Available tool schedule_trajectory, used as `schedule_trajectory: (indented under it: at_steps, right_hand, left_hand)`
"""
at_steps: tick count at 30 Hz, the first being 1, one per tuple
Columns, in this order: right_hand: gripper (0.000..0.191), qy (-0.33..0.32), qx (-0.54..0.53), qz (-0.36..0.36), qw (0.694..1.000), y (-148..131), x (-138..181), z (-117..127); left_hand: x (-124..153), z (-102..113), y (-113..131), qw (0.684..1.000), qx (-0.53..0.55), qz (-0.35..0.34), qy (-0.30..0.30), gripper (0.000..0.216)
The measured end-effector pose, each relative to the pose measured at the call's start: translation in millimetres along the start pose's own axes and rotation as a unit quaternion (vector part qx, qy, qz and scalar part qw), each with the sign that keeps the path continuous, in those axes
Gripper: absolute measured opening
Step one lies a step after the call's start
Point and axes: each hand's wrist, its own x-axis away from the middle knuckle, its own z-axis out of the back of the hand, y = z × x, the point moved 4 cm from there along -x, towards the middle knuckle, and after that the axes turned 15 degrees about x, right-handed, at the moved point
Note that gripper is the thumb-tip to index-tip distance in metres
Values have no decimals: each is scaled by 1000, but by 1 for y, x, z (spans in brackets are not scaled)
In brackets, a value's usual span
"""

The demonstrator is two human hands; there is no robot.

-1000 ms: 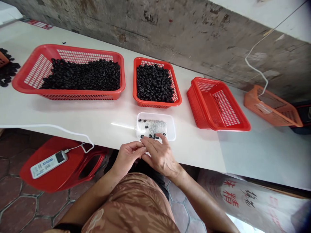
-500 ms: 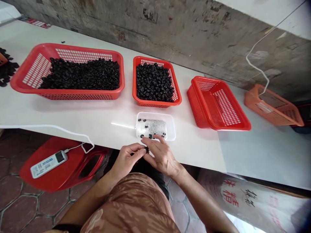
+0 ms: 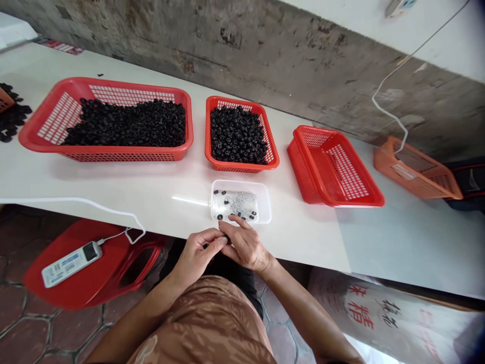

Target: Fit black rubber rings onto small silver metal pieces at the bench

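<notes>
Just off the table's front edge, my left hand (image 3: pixel 202 248) pinches a small black part (image 3: pixel 227 238) between thumb and fingers. My right hand (image 3: pixel 246 246) meets it from the other side, its thumb and index closed at the same part, other fingers reaching forward. Most of that part is covered by the fingertips. Right beyond the hands stands a clear plastic container (image 3: pixel 265 205) with tiny shiny metal pieces (image 3: pixel 242 201) and several black parts inside. Behind it, a small red basket (image 3: pixel 242 166) is filled with black ring-like parts (image 3: pixel 238 134).
A long red basket (image 3: pixel 125 150) of small black pieces stands at left. Stacked red baskets (image 3: pixel 337 167) and an orange basket (image 3: pixel 417 169) are at right. A power bank (image 3: pixel 71 264) lies on a red stool (image 3: pixel 94 283); a white cable (image 3: pixel 94 205) runs along the table edge.
The view has shifted slightly. My hands stay together at the small black part, which the fingers now cover more. My right fingers have moved slightly over the container's near edge.
</notes>
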Motion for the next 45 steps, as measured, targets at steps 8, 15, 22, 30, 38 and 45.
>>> schedule_trajectory:
  at_steps: [8,15,22,30,38,45]
  right_hand:
    - [36,-12,5,-27,1000,2,-5,3]
    - [42,-48,83,-50,994,-7,-9,5]
    - [45,-37,56,-70,995,-11,-9,3]
    - [43,-42,83,36,995,-8,-5,1]
    - [38,-54,38,10,998,5,-12,13]
    - [22,-197,-28,-47,979,24,-12,51]
  left_hand:
    - [-9,0,-14,978,167,107,-61,29]
    - [-11,2,2,990,134,41,-13,25]
    - [-7,4,-2,988,138,61,-28,31]
    - [-5,8,-7,996,73,45,-17,33]
    - [-3,3,6,999,-34,-38,0,31]
    - [-32,71,11,967,-102,-151,175,33]
